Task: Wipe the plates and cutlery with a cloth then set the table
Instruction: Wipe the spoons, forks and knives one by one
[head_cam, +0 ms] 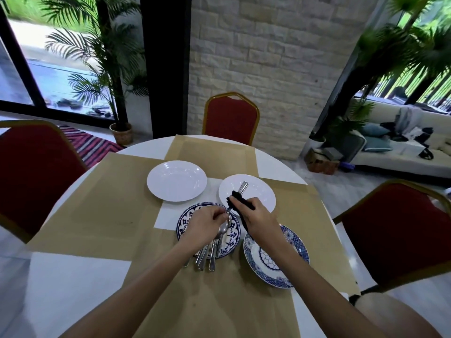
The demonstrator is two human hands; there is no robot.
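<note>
1. The round white table (280, 162) is laid with brown paper mats (109, 203).
2. Three red chairs stand around it: one opposite me (230, 118), one to my left (31, 172) and one to my right (400, 230).
3. Two white plates sit side by side towards the far side, the left plate (177, 181) bare and the right plate (258, 191) partly behind my right hand.
4. Two blue plates sit nearer me. The left blue plate (185, 223) lies under my left hand, and the right blue plate (275, 264) lies partly under my right forearm.
5. My left hand (205, 224) hovers over the left blue plate, its fingertips pinching the near end of a utensil (243, 187).
6. My right hand (261, 215) grips a black cloth (238, 200) wrapped around the utensil's middle. The handle end sticks out beyond it, above the right white plate.
7. The rest of the cutlery (207, 254) lies bunched on the left blue plate, handles overhanging its near rim onto the mat.
</note>
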